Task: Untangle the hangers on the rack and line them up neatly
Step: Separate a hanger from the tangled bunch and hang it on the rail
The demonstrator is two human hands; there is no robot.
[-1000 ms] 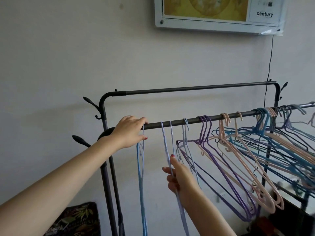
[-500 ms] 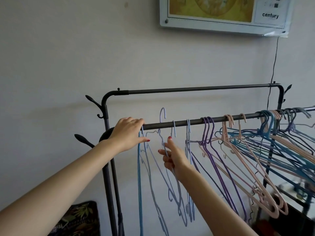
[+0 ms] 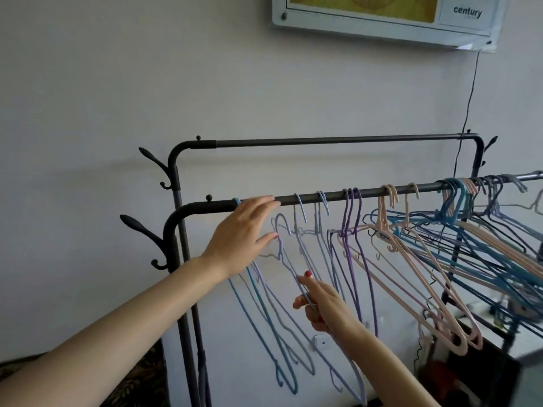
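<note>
Progress, partial: my left hand (image 3: 244, 230) rests flat-fingered on the rail (image 3: 382, 193), my right hand (image 3: 318, 301) pinches an unhooked lilac hanger (image 3: 286, 259) below it, while the blue-and-pink tangle (image 3: 470, 239) at the rail's far end waits unsorted.

1. This looks like a room in a home, likely a bedroom or laundry corner.
2. A dark metal garment rack (image 3: 323, 198) with branch-like side hooks stands against a plain pale wall (image 3: 117, 83).
3. Many thin coloured hangers (image 3: 440, 245) crowd its front rail, none holding clothes.
4. A framed wall calendar (image 3: 382, 19) printed "century" hangs above, a thin cord (image 3: 467, 107) trailing below it.
5. A leaf-patterned cushion (image 3: 138, 383) sits low at the left.
</note>
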